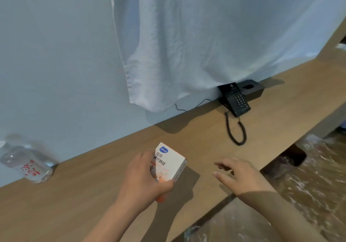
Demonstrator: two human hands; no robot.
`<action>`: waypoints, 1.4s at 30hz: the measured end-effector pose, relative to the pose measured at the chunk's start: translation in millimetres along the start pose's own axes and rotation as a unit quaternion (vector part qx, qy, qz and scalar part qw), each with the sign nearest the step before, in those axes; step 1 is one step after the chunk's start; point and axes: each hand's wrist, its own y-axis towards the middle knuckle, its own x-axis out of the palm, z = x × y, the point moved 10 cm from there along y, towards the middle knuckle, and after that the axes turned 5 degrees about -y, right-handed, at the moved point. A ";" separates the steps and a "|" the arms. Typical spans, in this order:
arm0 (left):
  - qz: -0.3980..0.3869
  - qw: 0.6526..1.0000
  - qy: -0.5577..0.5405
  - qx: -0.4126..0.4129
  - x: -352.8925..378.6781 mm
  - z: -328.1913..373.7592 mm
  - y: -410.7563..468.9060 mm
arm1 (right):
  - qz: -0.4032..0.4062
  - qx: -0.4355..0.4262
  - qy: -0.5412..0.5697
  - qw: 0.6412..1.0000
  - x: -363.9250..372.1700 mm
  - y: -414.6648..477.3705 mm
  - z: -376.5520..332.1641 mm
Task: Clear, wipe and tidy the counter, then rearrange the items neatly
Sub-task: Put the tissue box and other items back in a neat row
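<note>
1. At the near part of the wooden counter [84, 200], the left grip [144, 182] grasps a white box [169, 162], with the thumb curled across its lower front and the fingers wrapped along its left side.
2. That box stands tilted, its top leaning away toward the wall. It has a blue logo near the top, dark characters below that and an orange pattern lower down. It casts a shadow on the counter to its right. The left grip hides its lower corner, so I cannot tell whether it touches the wood.
3. Just right of the box and apart from it, the right grip [241, 177] is released. It is palm down above the counter's front edge, its fingers spread and pointing left, and it holds nothing.
4. Below and right of the counter's edge lies a glossy, crinkled floor covering [314, 176].
5. Far to the left, a clear bottle [28, 164] with red characters stands against the pale wall [56, 64]. It is blurred.
6. Farther back on the right, a coiled cord [236, 131] loops over the counter from a black phone [236, 100] whose keypad faces up.
7. Touching the phone's far side is a black holder [251, 90] with a slot in its top.
8. A thin wire [191, 106] runs along the wall's foot, left of the phone.
9. Above it all, a white cloth [187, 45] hangs down the wall, and its lower edge drapes over the phone's top.
</note>
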 end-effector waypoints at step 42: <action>-0.073 0.983 0.011 -0.169 300.6 95.5 286.4 | -0.057 0.001 0.092 0.994 -59.9 273.2 307.1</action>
